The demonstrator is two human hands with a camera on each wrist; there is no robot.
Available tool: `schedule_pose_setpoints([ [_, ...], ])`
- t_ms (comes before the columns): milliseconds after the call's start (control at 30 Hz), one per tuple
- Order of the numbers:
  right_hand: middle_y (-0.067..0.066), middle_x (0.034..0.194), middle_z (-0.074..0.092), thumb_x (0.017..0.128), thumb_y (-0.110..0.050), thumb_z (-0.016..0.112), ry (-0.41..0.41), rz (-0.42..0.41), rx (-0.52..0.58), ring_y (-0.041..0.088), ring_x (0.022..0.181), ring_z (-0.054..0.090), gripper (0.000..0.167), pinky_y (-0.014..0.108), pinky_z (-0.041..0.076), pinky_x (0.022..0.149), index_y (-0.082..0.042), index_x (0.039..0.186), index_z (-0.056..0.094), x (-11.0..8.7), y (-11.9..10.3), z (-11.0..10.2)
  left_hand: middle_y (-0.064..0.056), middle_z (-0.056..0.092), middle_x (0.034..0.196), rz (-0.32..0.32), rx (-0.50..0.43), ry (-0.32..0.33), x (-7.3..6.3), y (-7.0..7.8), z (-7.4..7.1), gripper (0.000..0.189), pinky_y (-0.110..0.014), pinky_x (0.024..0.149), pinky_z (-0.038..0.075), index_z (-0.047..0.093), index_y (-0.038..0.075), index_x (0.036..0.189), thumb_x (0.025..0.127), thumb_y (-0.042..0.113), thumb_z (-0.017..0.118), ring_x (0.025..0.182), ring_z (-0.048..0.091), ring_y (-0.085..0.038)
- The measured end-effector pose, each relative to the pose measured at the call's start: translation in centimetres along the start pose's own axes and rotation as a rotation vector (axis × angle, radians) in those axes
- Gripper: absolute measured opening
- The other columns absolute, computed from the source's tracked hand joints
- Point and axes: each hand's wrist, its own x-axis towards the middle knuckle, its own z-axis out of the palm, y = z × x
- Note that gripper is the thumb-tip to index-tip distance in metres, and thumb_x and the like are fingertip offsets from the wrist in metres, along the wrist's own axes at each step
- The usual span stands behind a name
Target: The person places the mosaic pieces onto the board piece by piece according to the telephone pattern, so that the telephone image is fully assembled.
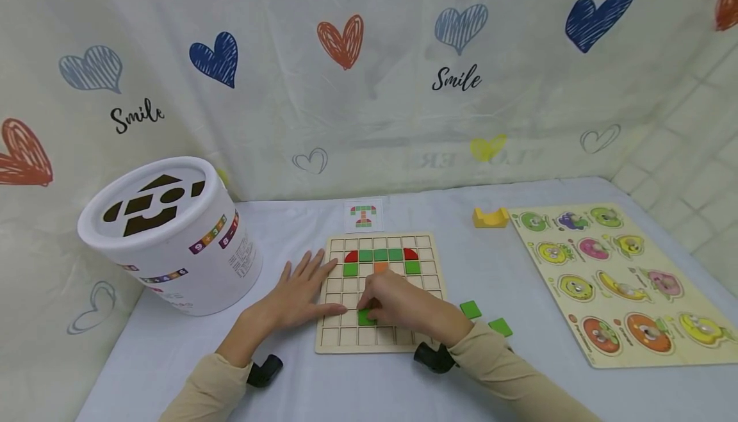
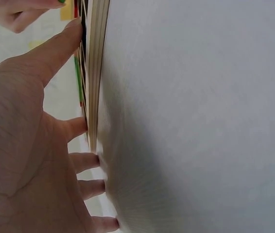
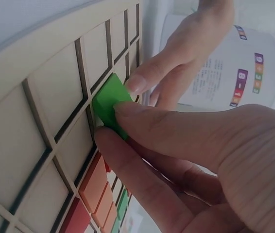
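Observation:
A wooden grid board (image 1: pixel 375 349) lies on the table, with red, green and orange tiles set in its upper cells. My right hand (image 1: pixel 398 300) pinches a green square tile (image 3: pixel 109 99) between thumb and fingers, tilted over a lower cell. In the right wrist view, orange tiles (image 3: pixel 93 178) and a red tile (image 3: pixel 75 217) sit near my fingers. My left hand (image 1: pixel 294 297) rests at the board's left edge with fingers spread. Its thumb (image 2: pixel 60 53) lies over the rim, and other fingertips reach the cloth beside the board.
Behind the board lies a card (image 1: pixel 364 216) with a coloured tile pattern. Two loose green tiles (image 1: pixel 470 309) are right of the board. A white bucket (image 1: pixel 190 268) stands left, a yellow block (image 1: pixel 491 218) at the back, and a fruit puzzle board (image 1: pixel 588 307) at right.

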Motion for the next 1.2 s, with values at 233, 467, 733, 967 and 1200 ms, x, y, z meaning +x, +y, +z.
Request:
schedule_pose_setpoints([
  [233,0.004,0.086,0.073,0.086,0.005,0.083,0.002,0.022,-0.100,0.007,0.075,0.061,0.013,0.015,0.053,0.070,0.001,0.098,0.083,0.1,-0.9,0.2,-0.019,0.010,0.174,-0.001,-0.001,0.001,0.0,-0.1,0.0,0.101,-0.074,0.120,0.000,0.027,0.012,0.167,0.093,0.071,0.062,0.160,0.002,-0.044],
  [467,0.004,0.083,0.071,0.086,0.008,0.081,0.034,0.003,-0.182,0.010,0.075,0.064,0.013,0.015,0.053,0.068,0.000,0.096,0.084,-0.1,-1.2,0.4,-0.019,0.010,0.174,-0.002,0.004,0.002,0.0,0.0,0.0,0.101,-0.074,0.120,-0.001,0.027,0.012,0.167,0.093,0.071,0.062,0.160,0.001,-0.043],
  [733,-0.002,0.084,0.069,0.090,0.005,0.077,-0.007,-0.096,-0.135,0.005,0.077,0.057,0.009,0.016,0.051,0.073,-0.002,0.091,0.082,-0.8,-0.1,-0.2,-0.019,0.011,0.174,0.003,0.002,0.008,0.1,-0.1,0.0,0.101,-0.074,0.120,0.000,0.028,0.011,0.167,0.093,0.070,0.063,0.160,0.002,-0.043],
  [967,-0.011,0.096,0.072,0.099,-0.003,0.069,-0.117,-0.152,0.038,0.001,0.087,0.058,0.013,0.022,0.054,0.082,-0.010,0.102,0.080,-2.5,1.5,-2.1,-0.018,0.010,0.174,-0.002,-0.005,0.004,0.0,0.1,0.0,0.101,-0.073,0.121,-0.001,0.027,0.012,0.167,0.093,0.070,0.063,0.160,0.001,-0.042],
  [1200,-0.011,0.100,0.072,0.098,-0.006,0.073,-0.105,-0.080,0.112,0.001,0.093,0.064,0.014,0.030,0.058,0.087,-0.011,0.108,0.081,-5.4,3.6,-4.0,-0.020,0.011,0.174,0.006,-0.006,0.015,-0.1,0.0,0.0,0.101,-0.074,0.120,0.000,0.028,0.010,0.166,0.093,0.070,0.063,0.160,0.003,-0.044],
])
